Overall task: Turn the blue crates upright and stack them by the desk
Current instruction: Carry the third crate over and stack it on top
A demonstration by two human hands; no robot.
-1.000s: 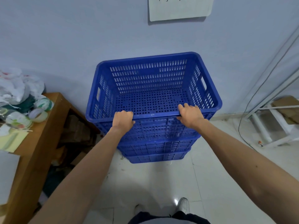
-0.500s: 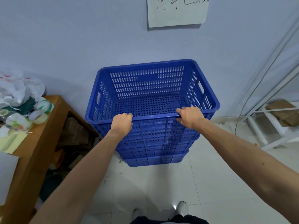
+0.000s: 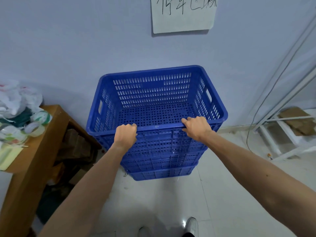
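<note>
An upright blue crate (image 3: 153, 93) with perforated walls and floor sits nested on top of a stack of blue crates (image 3: 162, 171) standing on the floor against the wall, just right of the wooden desk (image 3: 42, 151). My left hand (image 3: 125, 134) grips the top crate's near rim at its left part. My right hand (image 3: 196, 126) grips the same rim further right, fingers curled over the edge. The top crate is empty.
The desk carries plastic bags (image 3: 18, 100), tape rolls (image 3: 35, 129) and a yellow sheet (image 3: 8, 156); boxes sit beneath it. A paper sign (image 3: 183, 14) hangs on the wall. A white metal rack (image 3: 280, 139) with cardboard and a cable (image 3: 253, 124) stand at the right. White tiled floor lies near my shoes.
The top crate has sunk lower into the stack, with both hands staying on its near rim. The view has tilted up slightly, showing more of the wall sign.
</note>
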